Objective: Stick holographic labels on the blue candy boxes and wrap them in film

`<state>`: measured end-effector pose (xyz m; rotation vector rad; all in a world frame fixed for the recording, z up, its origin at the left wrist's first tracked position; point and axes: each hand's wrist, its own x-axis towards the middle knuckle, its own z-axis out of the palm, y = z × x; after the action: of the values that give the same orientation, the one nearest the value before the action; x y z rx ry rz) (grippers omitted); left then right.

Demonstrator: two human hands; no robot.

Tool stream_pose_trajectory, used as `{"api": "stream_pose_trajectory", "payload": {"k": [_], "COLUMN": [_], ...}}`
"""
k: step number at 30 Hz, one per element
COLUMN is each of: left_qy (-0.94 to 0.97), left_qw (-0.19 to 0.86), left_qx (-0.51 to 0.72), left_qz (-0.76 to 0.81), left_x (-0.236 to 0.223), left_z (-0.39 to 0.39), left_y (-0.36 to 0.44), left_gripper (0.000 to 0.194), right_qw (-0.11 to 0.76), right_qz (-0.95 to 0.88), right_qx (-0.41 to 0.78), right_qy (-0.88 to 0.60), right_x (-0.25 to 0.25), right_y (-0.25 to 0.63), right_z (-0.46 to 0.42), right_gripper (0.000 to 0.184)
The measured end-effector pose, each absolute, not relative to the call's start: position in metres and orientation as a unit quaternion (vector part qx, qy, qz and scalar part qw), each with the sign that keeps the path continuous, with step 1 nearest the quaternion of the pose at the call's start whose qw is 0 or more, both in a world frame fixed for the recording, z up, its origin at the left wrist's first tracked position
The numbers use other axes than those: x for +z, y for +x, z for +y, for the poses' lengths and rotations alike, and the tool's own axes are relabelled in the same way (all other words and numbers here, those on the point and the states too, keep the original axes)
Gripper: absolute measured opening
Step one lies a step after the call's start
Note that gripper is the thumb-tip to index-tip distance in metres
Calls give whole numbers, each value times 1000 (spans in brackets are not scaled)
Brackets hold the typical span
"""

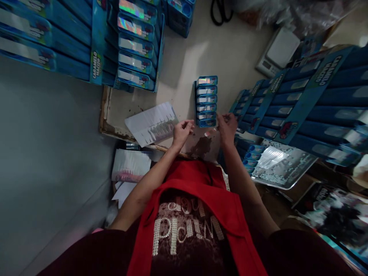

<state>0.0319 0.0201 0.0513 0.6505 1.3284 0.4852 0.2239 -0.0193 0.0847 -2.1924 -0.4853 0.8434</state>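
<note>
A short row of small blue boxes (206, 100) stands on the table ahead of me, each with a pale shiny seal on its near end. My right hand (227, 125) is at the row's lower right corner, its fingers pinched on a small shiny sticker (211, 132). To the left of the row's lower end is my left hand (183, 134), fingers curled together; whatever they may hold is too small to make out. Beside it lies a white sticker sheet (155, 124), its printed part jagged where strips are gone.
Stacked blue boxes (135, 50) fill the back left, and more blue display boxes (299, 96) stand at the right. A small scale (277, 51) and black-handled scissors (221, 13) lie farther back. At lower right is a metal tray (283, 163) with pale bits.
</note>
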Motion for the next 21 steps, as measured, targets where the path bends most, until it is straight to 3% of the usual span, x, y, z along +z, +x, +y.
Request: {"api": "stream_pose_trajectory", "payload": {"k": [4,6,10,14,21], "left_qy": [240,218,215,246,438], "left_qw": [822,844,824,798,679], "left_qx": [142,120,150,160,97], "left_qz": [497,476,502,527,581], "left_x": [71,74,73,70,58], "left_z": [10,7,8,16,33], "left_y": [26,28,29,24,29], "left_gripper": [73,78,67,59,25], "right_qw": [396,406,410,420,431], "right_qz": [-190,-185,-190,-189,-166], "right_qx": [345,354,373,395,344], "right_qy": [-829,-822,-810,-795,-818], "right_x": [92,93,98,104,85], "right_y": [211,205,199,197,197], "right_z": [-18,-17,-21,-35,-43], "right_gripper": [45,44,41,50,38]}}
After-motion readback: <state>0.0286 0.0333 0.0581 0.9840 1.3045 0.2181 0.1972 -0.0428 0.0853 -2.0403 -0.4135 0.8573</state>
